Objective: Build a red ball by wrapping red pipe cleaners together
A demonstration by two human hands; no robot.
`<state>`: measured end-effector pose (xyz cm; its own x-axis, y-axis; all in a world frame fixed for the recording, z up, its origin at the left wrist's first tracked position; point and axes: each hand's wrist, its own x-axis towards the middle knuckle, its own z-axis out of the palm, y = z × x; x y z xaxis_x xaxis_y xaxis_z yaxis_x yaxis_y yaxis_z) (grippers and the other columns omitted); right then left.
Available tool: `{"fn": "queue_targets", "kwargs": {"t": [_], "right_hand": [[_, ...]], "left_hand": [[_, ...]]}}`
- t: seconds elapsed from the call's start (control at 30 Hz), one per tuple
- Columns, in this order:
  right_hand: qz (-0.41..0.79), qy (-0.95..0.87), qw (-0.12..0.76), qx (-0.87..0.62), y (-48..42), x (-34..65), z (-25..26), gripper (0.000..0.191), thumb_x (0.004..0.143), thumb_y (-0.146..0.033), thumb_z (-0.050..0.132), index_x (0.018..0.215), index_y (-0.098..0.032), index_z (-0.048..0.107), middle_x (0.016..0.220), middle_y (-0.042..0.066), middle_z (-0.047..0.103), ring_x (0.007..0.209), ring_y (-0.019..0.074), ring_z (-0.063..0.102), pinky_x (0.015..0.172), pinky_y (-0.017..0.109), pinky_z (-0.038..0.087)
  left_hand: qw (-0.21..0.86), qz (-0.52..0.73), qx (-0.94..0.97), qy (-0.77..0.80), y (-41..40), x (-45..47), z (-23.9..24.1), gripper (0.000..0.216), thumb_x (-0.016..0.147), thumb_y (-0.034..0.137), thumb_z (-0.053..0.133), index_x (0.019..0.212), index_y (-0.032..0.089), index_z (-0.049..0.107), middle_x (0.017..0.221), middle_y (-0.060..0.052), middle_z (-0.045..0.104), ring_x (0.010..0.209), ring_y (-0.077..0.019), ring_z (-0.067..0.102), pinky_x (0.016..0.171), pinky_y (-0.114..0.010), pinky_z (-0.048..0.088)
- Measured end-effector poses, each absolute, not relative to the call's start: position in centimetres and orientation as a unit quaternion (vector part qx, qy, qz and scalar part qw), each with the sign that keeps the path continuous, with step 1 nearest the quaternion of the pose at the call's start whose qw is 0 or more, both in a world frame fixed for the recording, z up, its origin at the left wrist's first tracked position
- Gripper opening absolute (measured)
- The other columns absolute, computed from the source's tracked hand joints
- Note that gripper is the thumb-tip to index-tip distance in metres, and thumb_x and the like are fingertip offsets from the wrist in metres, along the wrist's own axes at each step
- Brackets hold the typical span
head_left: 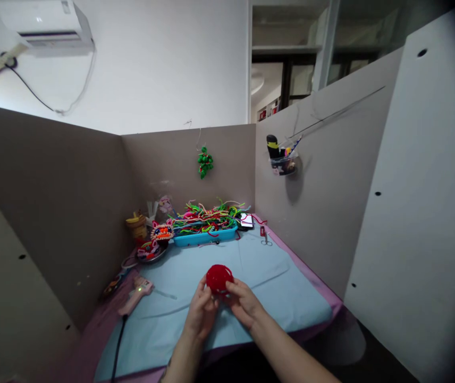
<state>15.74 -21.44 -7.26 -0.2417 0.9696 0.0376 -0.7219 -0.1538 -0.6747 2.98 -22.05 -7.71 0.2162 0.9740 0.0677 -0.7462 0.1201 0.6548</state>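
Observation:
A red, fuzzy, round piece [219,279], which looks like coiled pipe cleaner, is held above the front middle of the table. My left hand [203,308] grips its left edge, the thumb against its lower side. On the right, my right hand [244,302] pinches the lower right edge between thumb and fingers. Both hands are closed on this one piece, and its underside is hidden. Light blue cloth [267,290] covers the table below the hands.
At the back, a blue tray [207,237] overflows with colourful pipe cleaners [207,218]. A pink glue gun [136,297] with a black cord lies left, near a metal bowl [152,257] of fuzzy figures. Small scissors [266,240] lie back right. Grey partitions [313,213] surround the table.

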Motion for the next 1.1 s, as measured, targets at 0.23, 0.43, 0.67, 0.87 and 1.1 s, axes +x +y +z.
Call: {"fn": "queue_targets", "kwargs": {"t": [0.23, 0.43, 0.67, 0.87, 1.1], "right_hand": [[0.773, -0.305, 0.531, -0.167, -21.6, 16.3, -7.6, 0.031, 0.064, -0.021, 0.077, 0.092, -0.012, 0.070, 0.088, 0.007, 0.073, 0.079, 0.0178, 0.067, 0.079, 0.028, 0.049], [0.766, -0.265, 0.559, -0.175, -21.8, 16.3, -7.0, 0.044, 0.061, -0.024, 0.083, 0.098, -0.018, 0.060, 0.095, 0.006, 0.072, 0.079, 0.0179, 0.067, 0.072, 0.029, 0.051], [0.752, -0.251, 0.583, -0.179, -21.6, 15.9, -7.5, 0.045, 0.060, -0.024, 0.084, 0.097, -0.021, 0.058, 0.092, 0.004, 0.072, 0.077, 0.0182, 0.067, 0.070, 0.030, 0.051], [0.779, -0.248, 0.559, -0.140, -21.5, 15.9, -8.1, 0.043, 0.059, -0.026, 0.085, 0.095, -0.017, 0.063, 0.093, 0.006, 0.072, 0.081, 0.0197, 0.067, 0.079, 0.033, 0.050], [0.767, -0.279, 0.539, -0.208, -20.9, 17.6, -7.6, 0.044, 0.060, -0.023, 0.084, 0.095, -0.020, 0.058, 0.084, 0.003, 0.073, 0.068, 0.0170, 0.067, 0.065, 0.029, 0.050]], "left_hand": [[0.743, 0.562, 0.274, 0.238, -21.3, 1.9, -7.5, 0.052, 0.079, 0.033, 0.069, 0.127, 0.021, 0.053, 0.112, -0.009, 0.070, 0.099, -0.0224, 0.066, 0.088, -0.033, 0.049], [0.728, 0.579, 0.270, 0.251, -21.3, 2.0, -7.6, 0.047, 0.071, 0.023, 0.077, 0.114, 0.020, 0.059, 0.102, -0.008, 0.072, 0.087, -0.0195, 0.069, 0.079, -0.029, 0.053], [0.756, 0.555, 0.257, 0.234, -21.2, 2.2, -8.5, 0.037, 0.071, 0.024, 0.076, 0.107, 0.020, 0.065, 0.106, -0.005, 0.072, 0.092, -0.0172, 0.068, 0.083, -0.025, 0.053], [0.804, 0.502, 0.237, 0.213, -20.8, 2.7, -8.9, 0.021, 0.077, 0.023, 0.071, 0.096, 0.016, 0.069, 0.094, -0.004, 0.074, 0.085, -0.0153, 0.069, 0.084, -0.024, 0.052], [0.812, 0.495, 0.218, 0.219, -21.4, 2.3, -7.3, 0.024, 0.082, 0.029, 0.065, 0.101, 0.015, 0.067, 0.098, -0.008, 0.074, 0.083, -0.0186, 0.069, 0.077, -0.030, 0.055]]}}
